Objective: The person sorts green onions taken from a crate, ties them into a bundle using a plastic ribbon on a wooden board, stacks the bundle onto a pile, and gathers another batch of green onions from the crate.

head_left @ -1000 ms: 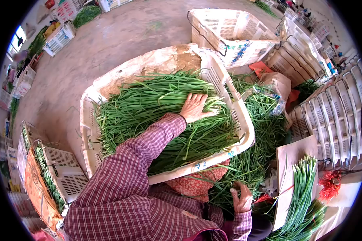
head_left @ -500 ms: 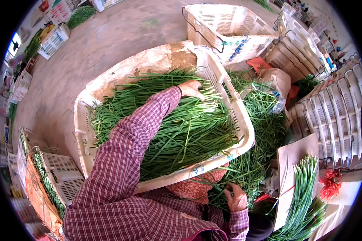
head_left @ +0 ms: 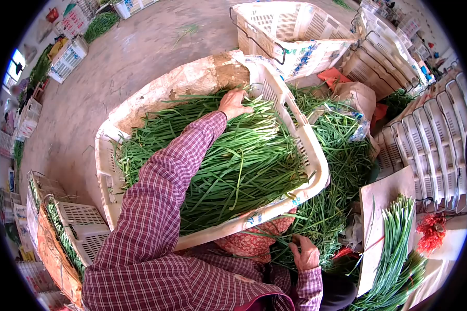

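Long green stalks (head_left: 223,166) fill a white plastic crate (head_left: 316,189) in front of me. My left hand (head_left: 234,103) rests on the stalks near the crate's far edge, its thumb apart from the curved fingers. Below the crate's near right corner is my right hand (head_left: 304,252), its thumb and fingers apart and nothing between them. Beside it lies a loose heap of greens (head_left: 340,166). A patterned red cloth (head_left: 254,239) shows under the crate's near edge.
A board (head_left: 371,207) with a bundle of stalks (head_left: 397,233) stands at the right, by red ties (head_left: 430,232). Stacked crates (head_left: 425,150) are farther right. Another white crate (head_left: 296,41) sits behind. A crate with an orange sheet (head_left: 54,254) is at the lower left.
My left hand has moved from the stalks' pale ends toward the crate's far edge, and its fingers are more curved. My right hand has shifted slightly left.
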`<control>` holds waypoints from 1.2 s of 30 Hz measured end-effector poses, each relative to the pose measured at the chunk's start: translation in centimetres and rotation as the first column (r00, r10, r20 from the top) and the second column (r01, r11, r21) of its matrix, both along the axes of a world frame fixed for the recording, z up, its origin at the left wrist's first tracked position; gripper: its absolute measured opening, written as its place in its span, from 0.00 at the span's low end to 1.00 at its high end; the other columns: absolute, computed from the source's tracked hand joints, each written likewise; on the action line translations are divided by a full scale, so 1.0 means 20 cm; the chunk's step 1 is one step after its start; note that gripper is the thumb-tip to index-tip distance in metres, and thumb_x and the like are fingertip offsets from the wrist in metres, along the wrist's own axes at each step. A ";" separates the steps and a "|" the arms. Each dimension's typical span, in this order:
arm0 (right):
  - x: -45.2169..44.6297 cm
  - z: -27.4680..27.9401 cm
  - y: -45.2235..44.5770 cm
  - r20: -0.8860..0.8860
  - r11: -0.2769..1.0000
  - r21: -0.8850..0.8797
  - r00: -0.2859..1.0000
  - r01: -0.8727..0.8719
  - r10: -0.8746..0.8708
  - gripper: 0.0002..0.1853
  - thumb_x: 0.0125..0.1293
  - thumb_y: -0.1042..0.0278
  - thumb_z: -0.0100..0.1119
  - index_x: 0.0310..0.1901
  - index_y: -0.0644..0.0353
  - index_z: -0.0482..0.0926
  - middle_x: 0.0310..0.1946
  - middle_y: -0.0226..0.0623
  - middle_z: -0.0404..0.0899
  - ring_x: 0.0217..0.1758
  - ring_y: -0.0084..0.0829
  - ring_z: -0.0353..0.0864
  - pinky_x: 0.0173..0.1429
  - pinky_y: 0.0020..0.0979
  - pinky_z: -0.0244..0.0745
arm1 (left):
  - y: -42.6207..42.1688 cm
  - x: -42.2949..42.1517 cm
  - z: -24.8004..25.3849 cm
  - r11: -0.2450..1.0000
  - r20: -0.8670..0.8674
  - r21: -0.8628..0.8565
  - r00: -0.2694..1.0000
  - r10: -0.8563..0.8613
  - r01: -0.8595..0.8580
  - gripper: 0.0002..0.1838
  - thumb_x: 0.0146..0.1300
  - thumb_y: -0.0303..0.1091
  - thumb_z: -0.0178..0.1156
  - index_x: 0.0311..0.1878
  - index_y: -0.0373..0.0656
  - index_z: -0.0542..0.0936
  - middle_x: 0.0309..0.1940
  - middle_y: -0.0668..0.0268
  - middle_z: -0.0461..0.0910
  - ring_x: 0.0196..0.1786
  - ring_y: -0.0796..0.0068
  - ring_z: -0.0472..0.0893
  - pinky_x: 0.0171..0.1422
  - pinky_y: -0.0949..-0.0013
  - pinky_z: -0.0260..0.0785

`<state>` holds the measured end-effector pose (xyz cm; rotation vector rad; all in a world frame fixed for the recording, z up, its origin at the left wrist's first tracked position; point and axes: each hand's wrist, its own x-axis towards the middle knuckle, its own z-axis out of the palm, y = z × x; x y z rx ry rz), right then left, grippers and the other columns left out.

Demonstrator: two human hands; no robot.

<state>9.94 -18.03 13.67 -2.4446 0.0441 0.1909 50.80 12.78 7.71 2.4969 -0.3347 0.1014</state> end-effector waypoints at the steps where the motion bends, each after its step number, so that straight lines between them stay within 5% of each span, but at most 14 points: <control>1: 0.00 0.00 0.00 0.022 1.000 -0.009 1.000 -0.009 0.009 0.14 0.58 0.69 0.64 0.46 0.63 0.79 0.37 0.44 0.83 0.40 0.43 0.83 0.44 0.38 0.78 | -0.01 -0.03 0.04 1.000 0.001 0.002 1.000 -0.004 0.004 0.27 0.48 0.46 0.71 0.47 0.39 0.78 0.43 0.59 0.77 0.49 0.57 0.75 0.56 0.56 0.67; 3: -0.01 -0.01 0.00 0.041 1.000 -0.013 0.999 -0.013 0.014 0.15 0.57 0.69 0.65 0.46 0.62 0.79 0.36 0.43 0.83 0.39 0.43 0.83 0.43 0.38 0.78 | -0.03 -0.08 0.10 0.991 0.246 0.107 0.963 -0.110 0.086 0.22 0.50 0.42 0.70 0.44 0.39 0.77 0.40 0.60 0.74 0.46 0.56 0.74 0.55 0.55 0.67; 5: 0.00 -0.01 0.00 0.043 0.999 -0.034 0.999 -0.017 0.018 0.15 0.57 0.69 0.65 0.46 0.62 0.79 0.36 0.43 0.82 0.39 0.43 0.83 0.43 0.39 0.78 | -0.05 -0.15 0.18 0.984 0.281 0.105 0.945 -0.169 0.145 0.17 0.54 0.38 0.67 0.42 0.39 0.77 0.37 0.60 0.73 0.44 0.58 0.74 0.54 0.55 0.67; 8: 0.00 0.00 0.00 0.061 1.000 -0.022 0.998 -0.018 0.020 0.14 0.57 0.69 0.65 0.45 0.62 0.79 0.36 0.43 0.82 0.38 0.43 0.83 0.42 0.39 0.78 | -0.14 -0.36 0.28 0.968 0.051 -0.069 0.970 -0.237 0.241 0.13 0.60 0.37 0.63 0.41 0.38 0.77 0.37 0.59 0.74 0.46 0.61 0.75 0.57 0.60 0.68; 9: 0.01 0.00 0.01 0.066 1.000 -0.015 0.997 -0.027 0.028 0.14 0.57 0.69 0.64 0.45 0.62 0.79 0.36 0.43 0.82 0.38 0.43 0.83 0.42 0.39 0.78 | -0.17 -0.44 0.25 0.952 0.028 -0.081 0.955 -0.295 0.297 0.18 0.59 0.39 0.64 0.47 0.36 0.76 0.40 0.56 0.74 0.50 0.58 0.75 0.61 0.59 0.68; 12: 0.02 0.00 0.02 0.048 1.000 -0.013 0.999 -0.021 0.021 0.14 0.58 0.68 0.64 0.45 0.62 0.79 0.35 0.43 0.82 0.38 0.44 0.83 0.42 0.39 0.78 | -0.22 -0.52 0.16 0.960 0.007 0.037 0.960 -0.278 0.278 0.35 0.53 0.41 0.69 0.59 0.32 0.67 0.52 0.51 0.68 0.58 0.54 0.70 0.65 0.57 0.63; 16: 0.00 0.01 0.02 0.075 1.000 0.011 0.997 -0.029 0.028 0.14 0.58 0.68 0.64 0.45 0.62 0.79 0.36 0.43 0.82 0.38 0.44 0.83 0.42 0.39 0.78 | -0.26 -0.50 0.15 0.991 -0.024 0.075 0.994 -0.111 0.112 0.37 0.49 0.39 0.72 0.58 0.32 0.66 0.52 0.49 0.67 0.59 0.51 0.67 0.65 0.57 0.63; 20: -0.01 0.00 0.00 0.058 1.000 -0.003 0.998 -0.022 0.022 0.14 0.59 0.68 0.63 0.45 0.62 0.79 0.36 0.44 0.82 0.38 0.44 0.83 0.42 0.39 0.78 | -0.21 -0.47 0.11 0.972 0.026 0.018 0.972 -0.234 0.234 0.29 0.51 0.44 0.69 0.53 0.39 0.72 0.46 0.56 0.72 0.55 0.55 0.72 0.63 0.57 0.64; 23: -0.01 -0.01 0.01 0.039 1.000 0.002 0.999 -0.027 0.027 0.14 0.59 0.67 0.63 0.45 0.62 0.79 0.36 0.44 0.82 0.38 0.44 0.83 0.43 0.40 0.78 | -0.18 -0.44 0.31 0.983 0.006 -0.020 0.983 -0.182 0.182 0.20 0.52 0.41 0.67 0.46 0.42 0.78 0.42 0.59 0.76 0.51 0.61 0.73 0.61 0.56 0.66; 27: 0.00 -0.02 0.02 0.031 0.999 0.011 0.999 -0.030 0.030 0.14 0.59 0.67 0.63 0.45 0.61 0.79 0.36 0.44 0.82 0.38 0.44 0.83 0.43 0.39 0.78 | -0.13 -0.16 0.20 0.975 0.056 0.190 0.990 -0.131 0.119 0.26 0.50 0.41 0.68 0.51 0.37 0.76 0.50 0.53 0.76 0.57 0.54 0.72 0.64 0.57 0.65; 29: 0.00 -0.02 0.02 0.029 1.000 0.019 0.999 -0.023 0.022 0.14 0.59 0.67 0.64 0.45 0.61 0.79 0.36 0.44 0.82 0.39 0.44 0.83 0.43 0.39 0.78 | -0.16 -0.07 0.12 0.936 -0.215 0.279 0.964 -0.159 0.216 0.34 0.49 0.44 0.66 0.56 0.32 0.69 0.55 0.47 0.72 0.61 0.50 0.70 0.67 0.57 0.62; 36: -0.01 -0.04 0.01 0.010 1.000 -0.008 1.000 -0.028 0.028 0.14 0.58 0.67 0.65 0.46 0.61 0.79 0.37 0.43 0.82 0.39 0.44 0.83 0.44 0.39 0.78 | -0.20 -0.05 0.09 0.896 -0.342 0.323 0.921 -0.188 0.303 0.35 0.47 0.43 0.70 0.53 0.31 0.67 0.56 0.46 0.71 0.61 0.48 0.70 0.67 0.57 0.62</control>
